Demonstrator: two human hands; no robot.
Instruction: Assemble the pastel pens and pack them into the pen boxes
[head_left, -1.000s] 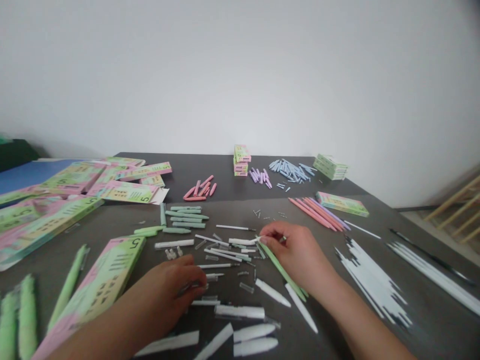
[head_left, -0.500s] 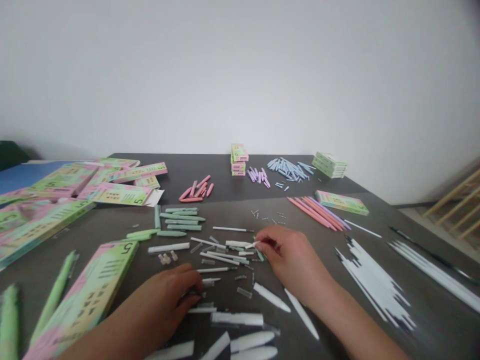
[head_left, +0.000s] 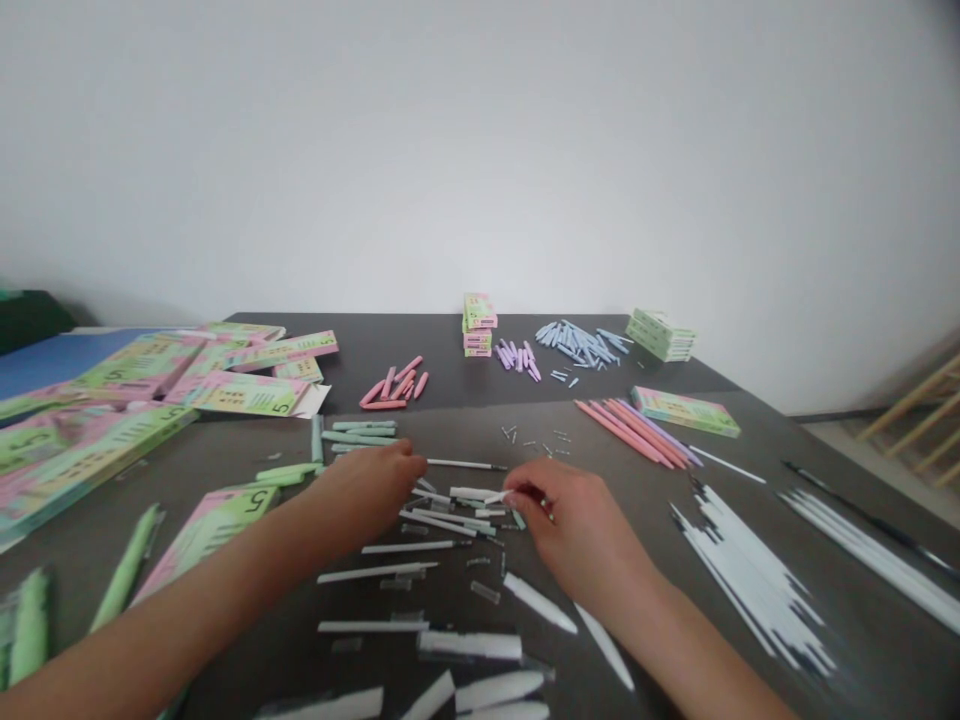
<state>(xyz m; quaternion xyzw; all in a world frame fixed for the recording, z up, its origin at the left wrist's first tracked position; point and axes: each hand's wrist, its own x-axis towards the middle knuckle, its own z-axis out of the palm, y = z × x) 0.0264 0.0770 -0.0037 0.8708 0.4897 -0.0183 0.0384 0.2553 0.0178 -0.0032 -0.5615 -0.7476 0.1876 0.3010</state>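
Note:
My right hand (head_left: 574, 520) is closed at the middle of the table, thumb and forefinger pinching a small white pen part (head_left: 496, 497) above loose refills and tubes. My left hand (head_left: 371, 490) reaches over the table with curled fingers, close to the teal pen barrels (head_left: 360, 433); whatever its fingertips hold is hidden. Between and below the hands lie white pen refills (head_left: 379, 573) and short clear tubes (head_left: 485, 592). A white pen barrel (head_left: 540, 602) lies just below my right hand, and a thicker white piece (head_left: 470, 645) is nearer the front.
Pink-green boxes (head_left: 247, 393) are heaped at left, with light green pens (head_left: 127, 565) nearer. Pink barrels (head_left: 394, 388), purple pieces (head_left: 517, 357) and blue pieces (head_left: 581, 343) lie farther back. To the right are coral pens (head_left: 626, 432) and a bundle of white refills (head_left: 750, 575).
My left hand has moved forward from the near refills toward the teal barrels. My right hand stays nearly in place; the light green pen seen under it earlier is out of sight.

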